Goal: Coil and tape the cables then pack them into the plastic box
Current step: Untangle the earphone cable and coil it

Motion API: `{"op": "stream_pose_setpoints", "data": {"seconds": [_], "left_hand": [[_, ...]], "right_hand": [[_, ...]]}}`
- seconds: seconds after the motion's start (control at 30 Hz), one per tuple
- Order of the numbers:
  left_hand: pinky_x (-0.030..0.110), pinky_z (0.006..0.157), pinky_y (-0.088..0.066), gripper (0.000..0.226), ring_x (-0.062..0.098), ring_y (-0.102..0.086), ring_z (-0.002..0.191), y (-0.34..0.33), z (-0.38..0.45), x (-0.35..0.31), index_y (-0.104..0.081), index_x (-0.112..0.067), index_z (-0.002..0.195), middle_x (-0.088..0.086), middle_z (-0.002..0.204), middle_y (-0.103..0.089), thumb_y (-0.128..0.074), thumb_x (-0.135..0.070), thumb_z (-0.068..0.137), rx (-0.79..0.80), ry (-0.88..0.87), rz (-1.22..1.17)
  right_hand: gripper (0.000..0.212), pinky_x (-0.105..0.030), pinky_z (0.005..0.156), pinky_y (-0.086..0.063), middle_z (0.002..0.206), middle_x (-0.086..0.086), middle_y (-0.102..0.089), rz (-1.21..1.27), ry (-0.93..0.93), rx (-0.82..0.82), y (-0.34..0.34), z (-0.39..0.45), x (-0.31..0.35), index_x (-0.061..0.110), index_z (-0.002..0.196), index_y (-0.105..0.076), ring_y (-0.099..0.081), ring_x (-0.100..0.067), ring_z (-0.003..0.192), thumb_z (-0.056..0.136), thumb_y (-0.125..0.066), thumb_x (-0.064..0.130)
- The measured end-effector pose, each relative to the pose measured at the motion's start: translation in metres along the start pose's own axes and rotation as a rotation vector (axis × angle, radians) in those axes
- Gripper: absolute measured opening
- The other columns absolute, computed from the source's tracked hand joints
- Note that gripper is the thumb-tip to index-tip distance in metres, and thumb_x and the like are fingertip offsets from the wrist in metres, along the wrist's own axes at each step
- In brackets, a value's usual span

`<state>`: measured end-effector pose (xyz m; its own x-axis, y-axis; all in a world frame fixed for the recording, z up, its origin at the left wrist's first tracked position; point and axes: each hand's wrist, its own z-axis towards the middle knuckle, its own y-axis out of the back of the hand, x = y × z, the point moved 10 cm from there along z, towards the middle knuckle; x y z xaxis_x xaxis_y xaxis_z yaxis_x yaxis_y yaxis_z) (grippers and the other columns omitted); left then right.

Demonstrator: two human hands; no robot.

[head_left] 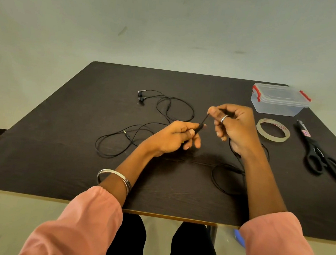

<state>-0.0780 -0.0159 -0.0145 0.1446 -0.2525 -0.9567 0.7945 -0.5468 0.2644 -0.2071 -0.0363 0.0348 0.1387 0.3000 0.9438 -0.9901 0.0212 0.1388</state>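
Two hands meet above the middle of a dark table (pixel 59 169), and we see them from a camera worn on the head. Our left hand (pixel 174 137) pinches the thick plug end of a black cable (pixel 230 172) between thumb and forefinger. Our right hand (pixel 233 126), with a ring on one finger, pinches the same cable just past the plug, its other fingers curled. The short stretch between the two hands runs diagonally, from near-left up to far-right. That axis matters, we judge, because the first loop of a coil would start here.

From the right hand the cable drops beneath the wrist and lies in loose loops on the table, near and slightly right of both hands. The right hand is nearer to that slack, so we judge it better placed to gather it.

A second cable, a pair of black earphones (pixel 164 111), sprawls uncoiled to the far left, closer to the left hand.

To the far right sits a clear plastic box (pixel 279 108) with red latches, its lid on. Nearer, beside the right hand, lie a roll of tape (pixel 272 138) and black scissors (pixel 321 157). Nothing looks coiled, taped or packed yet.
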Motion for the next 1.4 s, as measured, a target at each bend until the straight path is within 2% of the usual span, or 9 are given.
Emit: {"op": "stream_pose_setpoints", "data": {"seconds": [0.2,0.47,0.6,0.73,0.87,1.0,1.1,1.2,1.4], "left_hand": [[0.019,0.052,-0.03,0.035,0.005,-0.03,0.05,-0.011,-0.002,-0.006,-0.053,-0.001,0.129,0.0,0.069,-0.051,-0.029,-0.008,0.104,0.092,0.007,-0.364],[0.017,0.05,-0.035,0.035,0.003,-0.036,0.048,0.009,0.0,-0.006,-0.054,0.005,0.125,0.002,0.07,-0.054,-0.031,-0.01,0.104,-0.044,-0.039,-0.68],[0.017,0.052,-0.039,0.03,0.004,-0.043,0.05,0.025,0.0,-0.01,-0.054,0.006,0.122,0.002,0.072,-0.06,-0.035,-0.006,0.102,-0.162,-0.117,-0.813],[0.018,0.057,-0.048,0.028,0.007,-0.054,0.057,0.059,-0.006,-0.002,-0.055,0.003,0.119,0.004,0.081,-0.068,-0.037,-0.007,0.101,-0.399,-0.183,-0.969],[0.027,0.072,-0.058,0.022,0.021,-0.071,0.082,0.083,-0.016,0.008,-0.058,-0.002,0.115,0.012,0.094,-0.074,-0.043,-0.006,0.1,-0.645,-0.203,-0.802],[0.032,0.078,-0.059,0.018,0.025,-0.072,0.089,0.084,-0.016,0.008,-0.062,-0.011,0.106,0.01,0.092,-0.074,-0.048,-0.003,0.098,-0.703,-0.154,-0.501],[0.034,0.081,-0.058,0.018,0.023,-0.073,0.083,0.075,-0.009,0.005,-0.064,-0.012,0.098,0.009,0.089,-0.074,-0.048,-0.003,0.098,-0.623,-0.091,-0.192],[0.024,0.078,-0.054,0.021,0.012,-0.069,0.074,0.063,-0.004,0.004,-0.064,0.003,0.1,0.004,0.082,-0.072,-0.046,-0.006,0.1,-0.525,-0.041,0.044],[0.022,0.077,-0.05,0.03,0.009,-0.056,0.062,0.026,0.0,-0.003,-0.053,0.002,0.125,0.001,0.082,-0.066,-0.034,-0.003,0.102,-0.215,-0.018,0.076]], "right_hand": [[0.016,-0.016,0.039,-0.031,0.054,0.002,-0.057,0.027,-0.024,-0.192,0.022,0.003,-0.005,0.01,0.078,-0.073,-0.039,-0.005,0.039,0.085,-0.072,0.025],[0.023,-0.006,0.047,-0.037,0.053,0.012,-0.058,-0.073,-0.063,-0.225,0.021,0.005,-0.017,0.007,0.084,-0.073,-0.051,0.005,0.049,0.094,-0.06,0.023],[0.025,-0.01,0.055,-0.037,0.056,0.012,-0.062,-0.244,-0.065,-0.051,-0.001,0.007,-0.023,0.014,0.083,-0.073,-0.053,0.004,0.053,0.097,-0.054,0.022],[0.021,-0.01,0.06,-0.04,0.062,0.006,-0.064,-0.478,-0.01,0.327,-0.052,-0.006,-0.023,0.019,0.088,-0.072,-0.058,0.003,0.057,0.097,-0.053,0.014],[0.018,-0.005,0.059,-0.042,0.062,0.009,-0.065,-0.476,0.037,0.599,-0.092,-0.03,-0.02,0.016,0.105,-0.071,-0.061,0.005,0.058,0.095,-0.057,0.011],[0.016,-0.005,0.051,-0.04,0.062,0.005,-0.065,-0.439,0.027,0.636,-0.093,-0.032,-0.013,0.01,0.104,-0.071,-0.058,0.005,0.05,0.094,-0.059,0.009],[0.013,-0.009,0.046,-0.038,0.06,0.003,-0.065,-0.38,0.07,0.521,-0.077,-0.025,-0.004,0.007,0.097,-0.073,-0.053,-0.001,0.043,0.092,-0.061,0.012],[0.012,-0.018,0.041,-0.039,0.058,0.0,-0.062,-0.287,0.07,0.419,-0.061,-0.018,0.001,0.012,0.092,-0.075,-0.046,-0.005,0.039,0.092,-0.064,0.017],[0.012,-0.021,0.038,-0.034,0.052,-0.003,-0.056,-0.144,0.048,0.194,-0.029,-0.005,0.004,0.014,0.075,-0.073,-0.041,-0.012,0.036,0.085,-0.072,0.021]]}}
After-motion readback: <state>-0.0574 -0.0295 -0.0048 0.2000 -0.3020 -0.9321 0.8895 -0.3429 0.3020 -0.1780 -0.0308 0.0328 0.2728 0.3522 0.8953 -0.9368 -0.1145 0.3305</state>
